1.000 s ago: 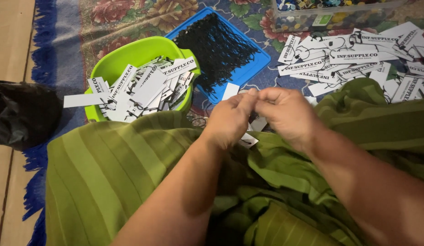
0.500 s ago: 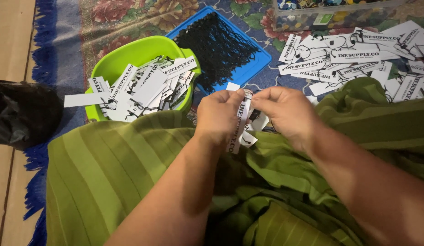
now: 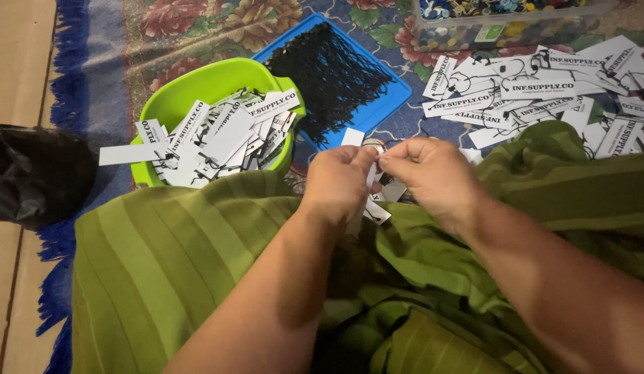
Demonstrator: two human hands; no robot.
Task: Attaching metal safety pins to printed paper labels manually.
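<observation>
Over a lap draped in green striped cloth (image 3: 162, 263), the left hand (image 3: 339, 183) and right hand (image 3: 432, 176) meet, the fingers of both pinched on a white paper tag (image 3: 372, 201) held just above the lap. Just beyond the hands, on the flowered rug (image 3: 197, 28), a lime-green tub (image 3: 197, 86) heaped with more white tags sits beside a blue tray (image 3: 398, 93) of black strings. Farther right a loose spread of tags (image 3: 543, 83) lies before a clear box (image 3: 502, 17).

Paper tag (image 3: 372, 181): white, narrow strip with black print, held upright at frame centre, pinched between both hands' fingertips.
</observation>
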